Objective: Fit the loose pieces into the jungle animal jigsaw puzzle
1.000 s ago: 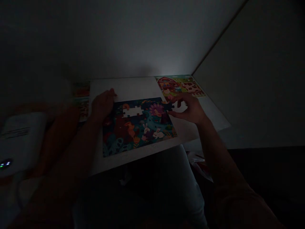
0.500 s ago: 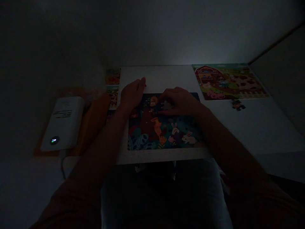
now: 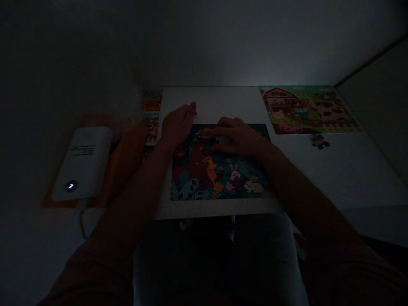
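- Head view, very dim; I can make out the puzzle (image 3: 219, 168) lying flat mid-frame on the white board (image 3: 210, 208), near its six o'clock edge. Clock directions below run from the puzzle's centre.
- Right hand (image 3: 237, 136) at one o'clock, fingers spread and reaching over the upper part. A pale patch (image 3: 223, 141) shows between thumb and index finger; I see nothing gripped.
- Left hand (image 3: 178, 123) at ten o'clock, on the puzzle's corner, fingers partly curled. Underside hidden; can't tell whether it holds anything.
- Risk, my judgement: poor light plus a covering hand could mean a misaligned piece; hard pressing could lift neighbouring ones.
- Loose piece (image 3: 320, 142) between two and three o'clock, just beside the farm picture (image 3: 310, 109). A sweeping right forearm might knock it.
- Left forearm could snag the cable (image 3: 81, 221) at eight, tugging the white device (image 3: 83, 163) at nine.
- Containers: none I can confirm. Orange thing (image 3: 124, 157) under the device may be one; contents unseen.
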Motion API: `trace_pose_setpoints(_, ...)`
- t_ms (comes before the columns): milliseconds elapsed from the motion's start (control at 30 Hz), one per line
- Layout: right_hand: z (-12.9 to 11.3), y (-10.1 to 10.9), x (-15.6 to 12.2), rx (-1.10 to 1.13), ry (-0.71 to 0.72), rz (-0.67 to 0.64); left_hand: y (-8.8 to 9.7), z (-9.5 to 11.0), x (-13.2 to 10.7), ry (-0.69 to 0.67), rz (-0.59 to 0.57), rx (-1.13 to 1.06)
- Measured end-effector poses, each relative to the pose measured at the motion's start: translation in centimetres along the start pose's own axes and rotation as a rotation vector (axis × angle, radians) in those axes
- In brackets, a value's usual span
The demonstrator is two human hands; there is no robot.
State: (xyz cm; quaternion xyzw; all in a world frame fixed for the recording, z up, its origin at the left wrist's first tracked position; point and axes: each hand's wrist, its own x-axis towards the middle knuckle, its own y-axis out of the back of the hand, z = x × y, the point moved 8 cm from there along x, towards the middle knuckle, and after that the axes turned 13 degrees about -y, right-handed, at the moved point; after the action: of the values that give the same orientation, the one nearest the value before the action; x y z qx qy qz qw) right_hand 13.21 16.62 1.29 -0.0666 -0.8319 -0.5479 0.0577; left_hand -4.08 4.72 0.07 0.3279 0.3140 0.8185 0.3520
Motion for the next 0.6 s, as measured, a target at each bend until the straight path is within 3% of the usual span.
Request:
trace_pose_setpoints(400, 1.1, -0.6, -0.1, -0.035, -0.051, -0.029, 0.0, 0.2, 0.1, 0.009, -0.009, 0.023)
trace_pose_setpoints(600, 0.4, -0.5, -0.1, -0.057, -0.057, -0.025, 0.1, 0.0, 0.1, 0.009, 0.006, 0.016)
